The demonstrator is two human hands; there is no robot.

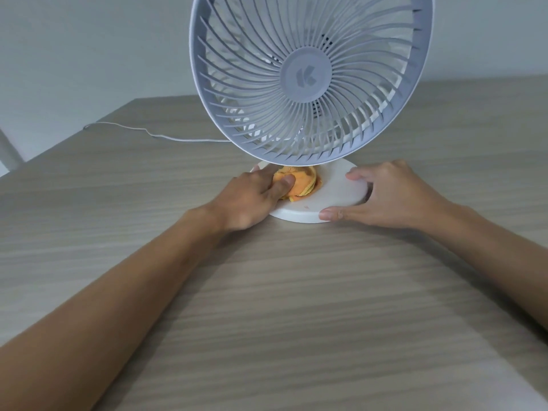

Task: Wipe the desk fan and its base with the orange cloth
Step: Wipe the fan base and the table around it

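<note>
A white desk fan (308, 78) with a round grille stands on a flat round white base (335, 200) on the wooden table. The crumpled orange cloth (95, 185) lies on the left part of the base, under the grille's lower edge. My left hand (252, 197) grips the cloth, with the thumb curled over it, and holds it down on the base. My right hand (394, 200) holds the base's right rim: fingers over the top edge, thumb along the front edge.
The wooden table (267, 307) stretches towards me. A thin white cord (154, 136) runs from behind the fan to the table's left edge. A pale wall stands behind, and a white chair part (9, 152) shows at far left.
</note>
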